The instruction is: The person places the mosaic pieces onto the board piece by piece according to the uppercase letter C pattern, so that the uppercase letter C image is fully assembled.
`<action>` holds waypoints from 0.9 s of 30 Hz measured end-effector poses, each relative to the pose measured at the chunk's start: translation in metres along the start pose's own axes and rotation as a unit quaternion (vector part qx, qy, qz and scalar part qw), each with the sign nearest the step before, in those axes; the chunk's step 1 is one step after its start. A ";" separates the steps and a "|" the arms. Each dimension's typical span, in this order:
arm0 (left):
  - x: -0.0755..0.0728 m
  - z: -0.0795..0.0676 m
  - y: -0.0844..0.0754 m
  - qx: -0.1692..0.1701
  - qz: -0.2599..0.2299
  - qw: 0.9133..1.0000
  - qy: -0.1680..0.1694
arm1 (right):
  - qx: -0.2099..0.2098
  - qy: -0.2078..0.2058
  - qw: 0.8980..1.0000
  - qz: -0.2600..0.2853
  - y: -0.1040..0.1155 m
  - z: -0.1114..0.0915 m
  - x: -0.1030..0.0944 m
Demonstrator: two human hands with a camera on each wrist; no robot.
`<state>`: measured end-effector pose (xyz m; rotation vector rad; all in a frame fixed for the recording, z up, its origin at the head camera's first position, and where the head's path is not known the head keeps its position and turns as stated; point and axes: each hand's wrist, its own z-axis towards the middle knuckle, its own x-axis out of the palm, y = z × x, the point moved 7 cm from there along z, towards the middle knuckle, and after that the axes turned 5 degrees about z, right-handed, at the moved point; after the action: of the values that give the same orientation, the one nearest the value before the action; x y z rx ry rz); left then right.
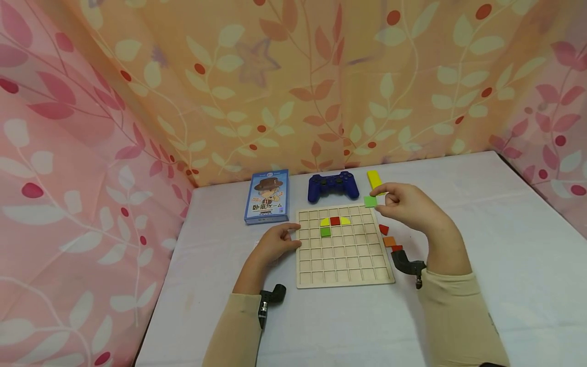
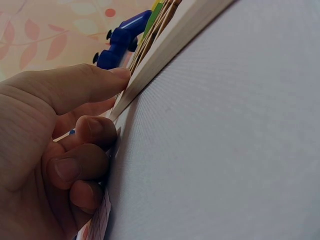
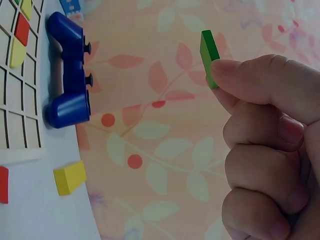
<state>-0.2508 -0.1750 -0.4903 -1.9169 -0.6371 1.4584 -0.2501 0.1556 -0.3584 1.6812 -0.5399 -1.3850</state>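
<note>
Near far right corner of board (image 1: 330, 264): green tile (image 1: 370, 202), pinched in right hand (image 1: 408, 206)
Left hand (image 1: 273, 245): thumb and finger apart, touching board's left edge
Beyond board: box (image 1: 267, 198), gamepad (image 1: 333, 186), yellow block (image 1: 374, 179)
Right of board: red piece (image 1: 383, 229), orange piece (image 1: 389, 241)
In cells: red square (image 1: 335, 220) between yellow pieces (image 1: 324, 222), green square (image 1: 325, 232) one row nearer

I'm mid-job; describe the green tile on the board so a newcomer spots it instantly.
On the white-covered table, find the pale wooden grid board. Near its far edge, a red square sits between two yellow pieces; the green tile lies just below the left one. It's the only green set in the grid; the other green square is in the right hand.
</note>
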 end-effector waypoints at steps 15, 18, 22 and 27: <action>0.000 -0.001 0.000 -0.010 -0.004 1.000 0.001 | 0.000 0.043 0.999 -0.010 0.019 0.011 0.038; 0.000 -0.001 0.000 -0.008 -0.001 1.000 0.001 | -0.009 0.047 0.999 -0.021 0.021 0.014 0.047; -0.001 0.000 -0.001 0.003 0.000 1.000 -0.001 | -0.027 0.052 0.998 -0.036 0.023 0.018 0.057; -0.001 0.000 -0.001 0.010 0.004 1.000 -0.004 | -0.044 0.070 0.995 -0.054 0.023 0.024 0.072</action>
<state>-0.2511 -0.1752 -0.4884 -1.9021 -0.6172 1.4725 -0.2477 0.0796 -0.3796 1.7415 -0.3067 -1.3353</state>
